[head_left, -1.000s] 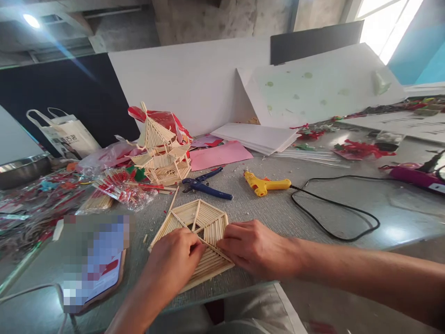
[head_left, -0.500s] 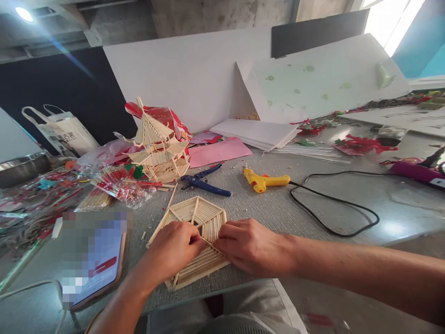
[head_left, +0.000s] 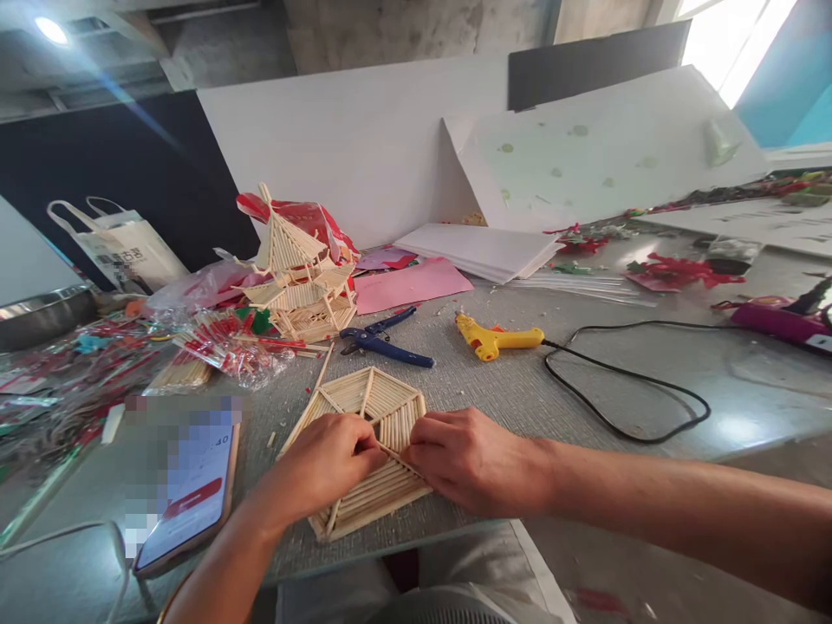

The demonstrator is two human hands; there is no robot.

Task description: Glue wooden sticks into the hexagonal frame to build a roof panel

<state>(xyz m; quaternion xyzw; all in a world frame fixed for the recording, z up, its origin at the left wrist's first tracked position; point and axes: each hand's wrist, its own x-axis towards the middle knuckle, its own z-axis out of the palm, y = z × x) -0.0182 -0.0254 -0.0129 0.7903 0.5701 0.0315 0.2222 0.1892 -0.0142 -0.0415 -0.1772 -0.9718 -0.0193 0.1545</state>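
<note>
A hexagonal panel of thin wooden sticks (head_left: 383, 494) lies flat at the table's near edge, with a small opening around its middle. My left hand (head_left: 334, 459) rests over its left part, thumb and fingers pinched together near the centre. From the right, my right hand (head_left: 464, 459) reaches onto the panel's edge with its fingers closed. Between the two sets of fingertips runs a wooden stick (head_left: 398, 457) along one of the panel's dividing lines. Both hands appear to grip it at its ends, though the fingers hide the contact points.
Behind the panel lie blue-handled pliers (head_left: 393, 348) and a yellow glue gun (head_left: 500, 336) with a black cord (head_left: 604, 427). A stick-built pavilion model (head_left: 302, 286) stands back left, beside bagged sticks (head_left: 227, 342). A phone (head_left: 191, 503) lies left; white boards (head_left: 477, 249) sit behind.
The whole view has shifted very slightly. Both hands keep the same grip and place on the panel.
</note>
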